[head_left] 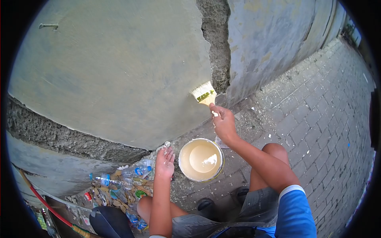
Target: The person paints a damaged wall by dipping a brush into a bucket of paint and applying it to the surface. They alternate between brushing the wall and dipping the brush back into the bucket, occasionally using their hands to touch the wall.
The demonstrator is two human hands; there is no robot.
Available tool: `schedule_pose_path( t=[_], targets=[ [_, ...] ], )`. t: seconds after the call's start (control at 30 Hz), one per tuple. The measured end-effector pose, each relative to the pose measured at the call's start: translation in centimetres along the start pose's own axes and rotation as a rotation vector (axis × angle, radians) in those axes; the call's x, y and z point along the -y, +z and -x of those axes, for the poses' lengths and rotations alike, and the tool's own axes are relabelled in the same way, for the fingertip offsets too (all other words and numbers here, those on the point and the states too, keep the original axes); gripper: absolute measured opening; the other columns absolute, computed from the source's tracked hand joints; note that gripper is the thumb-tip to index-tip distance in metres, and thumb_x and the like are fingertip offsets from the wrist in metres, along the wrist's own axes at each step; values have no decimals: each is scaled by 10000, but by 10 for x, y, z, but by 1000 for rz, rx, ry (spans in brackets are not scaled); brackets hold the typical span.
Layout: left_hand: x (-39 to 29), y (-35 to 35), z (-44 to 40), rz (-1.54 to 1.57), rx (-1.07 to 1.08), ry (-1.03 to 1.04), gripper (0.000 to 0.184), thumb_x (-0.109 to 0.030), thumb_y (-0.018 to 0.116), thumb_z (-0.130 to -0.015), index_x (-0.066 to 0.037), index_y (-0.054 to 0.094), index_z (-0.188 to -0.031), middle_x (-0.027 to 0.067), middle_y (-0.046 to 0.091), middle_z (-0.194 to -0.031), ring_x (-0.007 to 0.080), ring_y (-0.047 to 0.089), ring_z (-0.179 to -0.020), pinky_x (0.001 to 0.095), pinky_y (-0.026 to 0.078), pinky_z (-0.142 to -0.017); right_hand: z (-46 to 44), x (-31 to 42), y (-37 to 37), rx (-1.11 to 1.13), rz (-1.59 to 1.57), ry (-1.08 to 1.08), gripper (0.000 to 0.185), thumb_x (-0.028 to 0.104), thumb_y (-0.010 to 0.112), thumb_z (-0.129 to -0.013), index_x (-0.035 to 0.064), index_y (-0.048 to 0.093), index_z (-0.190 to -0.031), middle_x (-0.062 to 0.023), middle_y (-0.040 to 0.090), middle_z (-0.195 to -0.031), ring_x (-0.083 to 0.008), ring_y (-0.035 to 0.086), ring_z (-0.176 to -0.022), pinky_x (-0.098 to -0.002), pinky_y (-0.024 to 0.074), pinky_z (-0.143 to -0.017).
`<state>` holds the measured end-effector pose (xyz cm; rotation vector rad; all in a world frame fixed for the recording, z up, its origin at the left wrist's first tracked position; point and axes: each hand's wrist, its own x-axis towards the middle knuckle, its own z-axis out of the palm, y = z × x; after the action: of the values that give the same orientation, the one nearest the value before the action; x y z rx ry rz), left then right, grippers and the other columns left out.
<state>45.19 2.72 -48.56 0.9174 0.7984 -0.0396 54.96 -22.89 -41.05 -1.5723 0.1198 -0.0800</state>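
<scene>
My right hand (225, 123) grips the wooden handle of a wide paintbrush (204, 94). Its pale, paint-coated bristles are at the surface of the grey-green wall (119, 71), just left of a rough vertical gap (216, 43). White paint spots my right thumb. My left hand (164, 162) is palm up near the wall's foot, fingers loosely curled and apart. A small clear object (167, 144) shows at its fingertips; whether the hand touches it I cannot tell. Between my hands on the ground stands a round bucket (181, 164) with cream-coloured paint (202, 158) inside.
Plastic bottles (139, 170) and dry leaves litter the ground at the left. A red hose or pole (43, 202) runs past the lower left, beside a dark rounded object (110, 222). Brick paving (313, 119) stretches along the right. A metal peg (48, 26) sticks out of the wall.
</scene>
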Motion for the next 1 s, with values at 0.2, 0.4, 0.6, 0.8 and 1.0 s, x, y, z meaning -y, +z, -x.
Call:
schedule_pose_path(
  t=[0.2, 0.4, 0.6, 0.8, 1.0],
  targets=[
    [-1, 0, -4, 28, 6, 16, 324, -264, 574, -895, -82, 524, -1158, 130, 535, -1266, 260, 461, -1235, 371, 315, -1094, -21, 51, -16, 131, -225, -82, 356, 313, 515, -991, 85, 498, -719, 62, 387, -605, -32, 339, -507, -231, 263, -440],
    [4, -2, -4, 9, -27, -23, 360, -268, 572, -897, -55, 510, -1180, 142, 526, -1279, 264, 461, -1236, 374, 330, -1089, -8, 71, -27, 196, -489, -12, 343, 291, 508, -992, 80, 511, -722, 68, 393, -597, -30, 358, -484, -226, 275, -430],
    [3, -5, -5, 17, -34, -32, 387, -281, 558, -907, -38, 492, -1201, 149, 505, -1305, 270, 455, -1245, 372, 335, -1093, 23, 26, -10, 207, -524, 430, 222, 249, 494, -1000, 86, 548, -859, 65, 435, -663, -26, 356, -496, -229, 275, -415],
    [7, -4, -10, 18, -12, -46, 378, -289, 556, -913, -49, 490, -1197, 150, 513, -1279, 276, 449, -1246, 376, 336, -1093, 19, -48, 4, 233, -375, 684, 265, 273, 528, -980, 23, 614, -991, 24, 475, -646, -70, 405, -498, -274, 310, -423],
    [3, 12, 0, -10, 0, -34, 367, -289, 555, -917, -61, 490, -1198, 146, 517, -1270, 274, 441, -1247, 372, 330, -1093, 7, -25, 9, 92, 127, 377, 360, 305, 549, -956, -28, 673, -900, -123, 574, -614, -202, 528, -535, -381, 423, -554]
  ],
)
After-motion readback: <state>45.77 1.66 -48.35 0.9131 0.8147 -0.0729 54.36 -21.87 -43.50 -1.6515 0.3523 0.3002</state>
